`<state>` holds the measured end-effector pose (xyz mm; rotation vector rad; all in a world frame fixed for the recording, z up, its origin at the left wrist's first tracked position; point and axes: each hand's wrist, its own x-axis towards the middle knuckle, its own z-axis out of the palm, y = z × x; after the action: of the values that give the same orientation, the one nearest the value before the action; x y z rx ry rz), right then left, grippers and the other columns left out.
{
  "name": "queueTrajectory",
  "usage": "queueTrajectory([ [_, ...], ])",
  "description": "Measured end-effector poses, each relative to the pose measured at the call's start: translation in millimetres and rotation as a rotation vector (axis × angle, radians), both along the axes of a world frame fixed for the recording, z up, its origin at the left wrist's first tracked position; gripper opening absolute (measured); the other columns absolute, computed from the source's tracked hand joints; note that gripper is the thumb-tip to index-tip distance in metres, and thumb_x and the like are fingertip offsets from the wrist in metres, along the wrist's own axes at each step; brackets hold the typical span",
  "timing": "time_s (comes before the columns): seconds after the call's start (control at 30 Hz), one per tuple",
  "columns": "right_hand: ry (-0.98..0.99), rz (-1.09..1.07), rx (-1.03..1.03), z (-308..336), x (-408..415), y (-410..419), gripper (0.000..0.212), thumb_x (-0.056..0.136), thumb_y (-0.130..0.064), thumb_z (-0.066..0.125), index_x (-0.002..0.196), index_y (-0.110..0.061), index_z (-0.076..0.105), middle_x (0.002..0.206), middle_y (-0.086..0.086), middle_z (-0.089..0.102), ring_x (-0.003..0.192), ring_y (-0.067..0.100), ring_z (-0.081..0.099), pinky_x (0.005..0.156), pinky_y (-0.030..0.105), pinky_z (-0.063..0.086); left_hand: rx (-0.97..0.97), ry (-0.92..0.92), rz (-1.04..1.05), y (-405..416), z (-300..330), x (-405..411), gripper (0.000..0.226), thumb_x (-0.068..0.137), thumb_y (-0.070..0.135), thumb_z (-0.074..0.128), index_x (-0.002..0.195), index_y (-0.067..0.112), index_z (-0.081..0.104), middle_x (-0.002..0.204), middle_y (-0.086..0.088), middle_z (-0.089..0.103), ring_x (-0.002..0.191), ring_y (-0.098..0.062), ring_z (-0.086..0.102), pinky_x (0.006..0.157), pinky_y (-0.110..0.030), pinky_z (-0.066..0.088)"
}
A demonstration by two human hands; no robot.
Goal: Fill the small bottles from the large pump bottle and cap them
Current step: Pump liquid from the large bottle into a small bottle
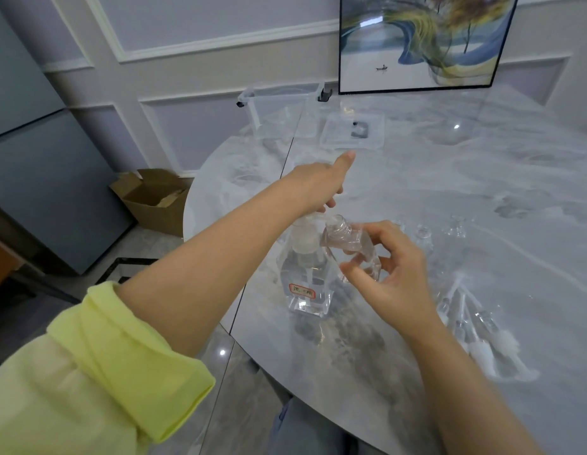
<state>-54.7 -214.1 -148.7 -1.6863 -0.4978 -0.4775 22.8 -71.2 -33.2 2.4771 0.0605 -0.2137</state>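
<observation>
- At the far left, a grey cabinet (39, 165) is seen against the panelled wall, and an open cardboard box (154, 200) is set on the floor beside the table's edge.
- A yellow sleeve (98, 366), rolled back above the elbow, is worn on the left arm, which is stretched over the marble table (482, 198).
- The left hand (318, 182) is laid on top of the large pump bottle (306, 277); its index finger is held out straight while the other fingers are bent down over the pump head, which is mostly hidden beneath them.
- The large pump bottle is stood upright near the table's left edge, with clear liquid and a red-bordered label low on its front.
- A small bottle (351, 246), uncapped and tilted, is held with its open neck just beside the pump's spout.
- The small bottle is gripped by the right hand (390, 277), thumb and fingers curled round its body.
- Further small clear bottles (423, 234) are stood behind the right hand.
- Pump caps with long tubes (476, 336) are laid on the table to the right.
- A clear tray (352, 131) and a framed picture (420, 41) are placed at the far side.
</observation>
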Motion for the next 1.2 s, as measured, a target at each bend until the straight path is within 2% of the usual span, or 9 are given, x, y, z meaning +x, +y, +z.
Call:
queueTrajectory([
  [0.13, 0.012, 0.001, -0.001, -0.6, 0.9, 0.0, 0.033, 0.074, -0.017, 0.071, 0.107, -0.019, 0.07, 0.097, -0.01, 0.068, 0.093, 0.018, 0.067, 0.072, 0.041, 0.06, 0.034, 0.033, 0.014, 0.7, -5.0, -1.6, 0.067, 0.103, 0.066, 0.02, 0.119, 0.019, 0.065, 0.107, 0.0, 0.071, 0.102, -0.022, 0.067, 0.078, -0.034, 0.041],
  [0.3, 0.039, 0.009, 0.004, -3.2, 1.4, -1.5, 0.034, 0.074, -0.013, 0.073, 0.107, -0.019, 0.07, 0.1, -0.01, 0.068, 0.092, 0.02, 0.069, 0.073, 0.045, 0.061, 0.032, -0.006, -0.001, -1.1, -0.4, -0.1, 0.067, 0.104, 0.063, 0.019, 0.119, 0.017, 0.065, 0.111, -0.003, 0.07, 0.103, -0.022, 0.067, 0.074, -0.03, 0.043],
  [0.43, 0.031, 0.01, -0.001, -2.8, 0.9, -0.8, 0.034, 0.075, -0.014, 0.072, 0.108, -0.018, 0.07, 0.101, -0.01, 0.068, 0.097, 0.019, 0.068, 0.073, 0.044, 0.061, 0.025, 0.047, 0.018, 1.9, -5.9, 1.4, 0.068, 0.102, 0.066, 0.021, 0.115, 0.018, 0.067, 0.109, -0.001, 0.071, 0.101, -0.02, 0.067, 0.067, -0.027, 0.038],
  [0.57, 0.033, 0.011, 0.005, -1.8, 0.1, -0.7, 0.034, 0.075, -0.012, 0.072, 0.108, -0.017, 0.07, 0.101, -0.009, 0.068, 0.098, 0.02, 0.069, 0.074, 0.044, 0.061, -0.006, -0.054, -0.001, 0.8, -3.9, 1.9, 0.066, 0.104, 0.062, 0.021, 0.115, 0.015, 0.066, 0.107, -0.001, 0.071, 0.102, -0.022, 0.067, 0.082, -0.033, 0.048],
  [0.7, 0.034, 0.005, -0.011, -2.5, 0.0, -0.6, 0.036, 0.074, -0.013, 0.072, 0.109, -0.017, 0.07, 0.101, -0.01, 0.068, 0.096, 0.019, 0.068, 0.073, 0.045, 0.06, -0.036, 0.045, 0.026, 3.3, -7.3, 1.8, 0.067, 0.104, 0.063, 0.022, 0.114, 0.016, 0.068, 0.105, -0.002, 0.073, 0.097, -0.019, 0.069, 0.065, -0.024, 0.036],
  [0.83, 0.035, 0.002, -0.005, -0.3, -1.4, -0.6, 0.035, 0.073, -0.017, 0.072, 0.108, -0.02, 0.07, 0.1, -0.013, 0.067, 0.095, 0.017, 0.067, 0.073, 0.044, 0.06, -0.059, 0.016, 0.012, 3.3, -5.3, 4.5, 0.065, 0.105, 0.061, 0.022, 0.115, 0.016, 0.068, 0.105, -0.002, 0.073, 0.096, -0.018, 0.069, 0.073, -0.027, 0.044],
  [0.97, 0.029, 0.001, -0.015, 0.4, -1.3, 0.1, 0.035, 0.073, -0.012, 0.072, 0.108, -0.018, 0.07, 0.1, -0.012, 0.068, 0.095, 0.018, 0.068, 0.073, 0.046, 0.059, -0.039, 0.051, 0.031, 4.2, -7.5, 1.9, 0.067, 0.104, 0.063, 0.022, 0.112, 0.016, 0.069, 0.104, -0.002, 0.073, 0.096, -0.019, 0.068, 0.066, -0.025, 0.037],
  [1.1, 0.02, 0.008, -0.006, 0.8, -1.5, -0.5, 0.035, 0.073, -0.012, 0.072, 0.107, -0.021, 0.07, 0.099, -0.014, 0.067, 0.095, 0.018, 0.068, 0.072, 0.045, 0.06, -0.029, -0.075, 0.027, 3.9, -6.5, 3.5, 0.063, 0.104, 0.06, 0.022, 0.112, 0.018, 0.068, 0.104, -0.001, 0.073, 0.098, -0.019, 0.068, 0.071, -0.028, 0.045],
  [1.2, 0.021, 0.006, -0.016, -0.3, 0.3, -0.6, 0.035, 0.073, -0.013, 0.072, 0.108, -0.021, 0.07, 0.1, -0.014, 0.068, 0.094, 0.017, 0.068, 0.073, 0.044, 0.06, -0.02, 0.012, 0.036, 3.9, -7.4, 2.9, 0.066, 0.104, 0.063, 0.021, 0.113, 0.017, 0.068, 0.105, -0.002, 0.072, 0.099, -0.02, 0.067, 0.067, -0.026, 0.039],
])
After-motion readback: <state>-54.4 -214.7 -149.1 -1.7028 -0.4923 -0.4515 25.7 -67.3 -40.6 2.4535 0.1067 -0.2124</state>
